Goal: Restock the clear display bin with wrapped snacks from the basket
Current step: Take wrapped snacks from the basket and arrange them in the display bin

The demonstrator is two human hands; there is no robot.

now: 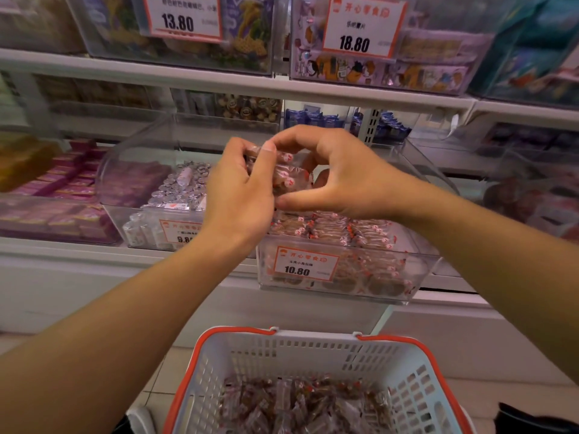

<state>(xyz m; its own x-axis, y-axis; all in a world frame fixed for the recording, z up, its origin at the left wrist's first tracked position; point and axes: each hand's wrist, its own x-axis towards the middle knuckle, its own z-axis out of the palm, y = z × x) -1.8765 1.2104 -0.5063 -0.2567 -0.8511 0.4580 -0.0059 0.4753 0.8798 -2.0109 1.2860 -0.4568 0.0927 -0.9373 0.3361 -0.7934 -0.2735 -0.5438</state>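
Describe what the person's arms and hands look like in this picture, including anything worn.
Both forearms are bare, with no sleeves in view. The left hand and right hand wear no gloves, rings, watch or bracelet. The fingers have short, plain nails.

Light was even and fairly bright, with a purplish cast. Edges bowed and blurred; the upper price tag (363,26) stayed sharp.

basket (316,349): bottom cut off | held snacks (283,175): partly hidden by hands

white store shelves (219,86) run across the view in tiers, stocked with clear bins and price cards (363,26); pale floor tiles (501,399) lie below.
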